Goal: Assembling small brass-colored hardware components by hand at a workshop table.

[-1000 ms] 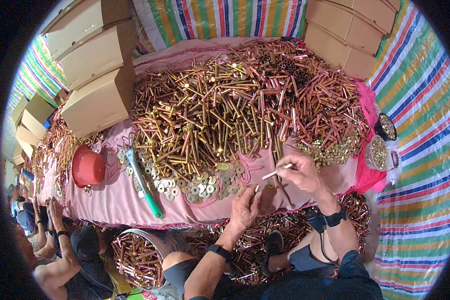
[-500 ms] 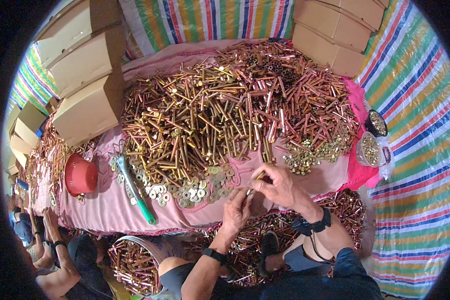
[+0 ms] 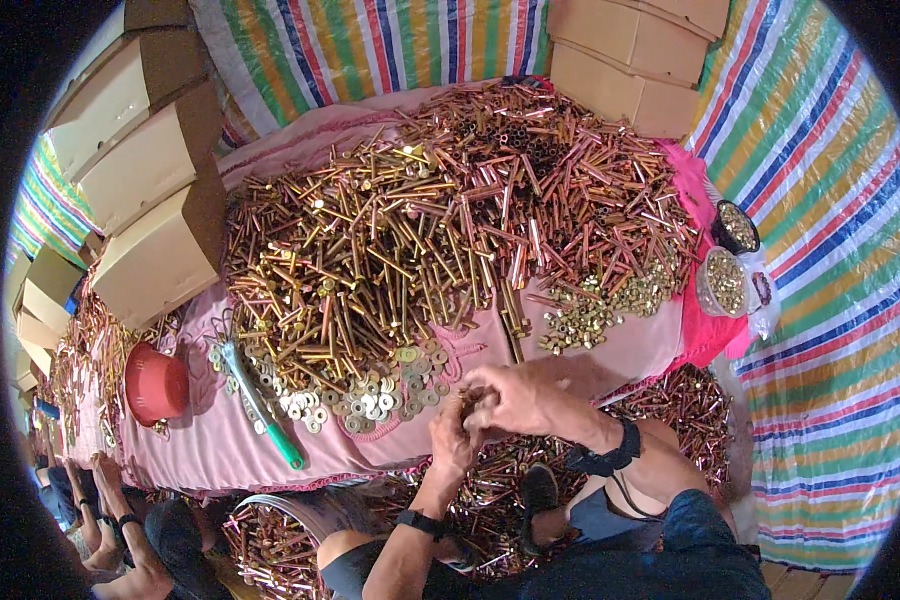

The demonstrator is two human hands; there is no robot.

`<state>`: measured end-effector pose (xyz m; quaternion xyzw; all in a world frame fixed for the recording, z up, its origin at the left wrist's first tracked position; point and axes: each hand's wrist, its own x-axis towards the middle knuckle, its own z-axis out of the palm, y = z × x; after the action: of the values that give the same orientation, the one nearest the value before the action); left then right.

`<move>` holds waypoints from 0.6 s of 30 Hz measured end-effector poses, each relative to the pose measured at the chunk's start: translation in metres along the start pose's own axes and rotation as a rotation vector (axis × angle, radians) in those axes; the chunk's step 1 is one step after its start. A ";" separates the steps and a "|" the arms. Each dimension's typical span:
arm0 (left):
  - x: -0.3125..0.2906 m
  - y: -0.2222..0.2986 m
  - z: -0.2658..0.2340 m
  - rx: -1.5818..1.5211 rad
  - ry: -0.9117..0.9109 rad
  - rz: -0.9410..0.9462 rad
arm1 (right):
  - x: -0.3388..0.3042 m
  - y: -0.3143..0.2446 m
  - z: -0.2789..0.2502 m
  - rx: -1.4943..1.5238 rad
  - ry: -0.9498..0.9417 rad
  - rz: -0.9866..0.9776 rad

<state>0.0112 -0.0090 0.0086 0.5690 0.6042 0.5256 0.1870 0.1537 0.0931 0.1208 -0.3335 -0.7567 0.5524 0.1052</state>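
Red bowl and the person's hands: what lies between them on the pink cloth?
In the head view, between the red bowl and the hands lie a green-handled tool and a spread of flat washers on the pink cloth.

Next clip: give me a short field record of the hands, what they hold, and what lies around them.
Left hand: raised at the table edge, fingers meeting the right hand's; small item between them too hidden to identify
Right hand: curled against the left hand
Surface: pink cloth-covered table
Nearest: flat brass washers
Behind: heap of long brass and copper-coloured bolts
Right of the hands: brass nuts
Left: green-handled tool, red plastic bowl
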 end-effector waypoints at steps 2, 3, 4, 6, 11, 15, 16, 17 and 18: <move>0.007 0.011 0.012 -0.042 -0.034 -0.157 | -0.007 0.005 -0.029 -0.323 0.257 0.025; 0.010 0.014 0.015 -0.064 -0.034 -0.156 | -0.010 0.017 -0.046 -0.394 0.359 0.023; 0.012 0.016 0.018 -0.085 -0.035 -0.155 | -0.012 0.033 -0.061 -0.432 0.421 0.022; 0.008 0.014 0.008 -0.066 -0.018 -0.154 | -0.001 0.069 -0.071 -0.471 0.514 0.002; 0.009 0.016 0.010 -0.059 0.001 -0.205 | 0.013 0.086 -0.080 -0.621 0.518 0.028; 0.009 0.010 0.013 -0.027 0.033 -0.152 | 0.023 0.101 -0.081 -0.725 0.471 -0.166; 0.009 0.012 0.012 -0.002 0.058 -0.117 | 0.026 0.106 -0.079 -0.733 0.482 -0.195; 0.010 0.014 0.010 0.023 0.082 -0.080 | 0.030 0.111 -0.077 -0.741 0.493 -0.224; 0.011 0.015 0.014 -0.002 0.081 -0.076 | 0.027 0.112 -0.080 -0.764 0.509 -0.244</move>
<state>0.0270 0.0041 0.0200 0.5237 0.6319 0.5413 0.1828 0.2190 0.1904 0.0432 -0.3817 -0.8896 0.1187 0.2211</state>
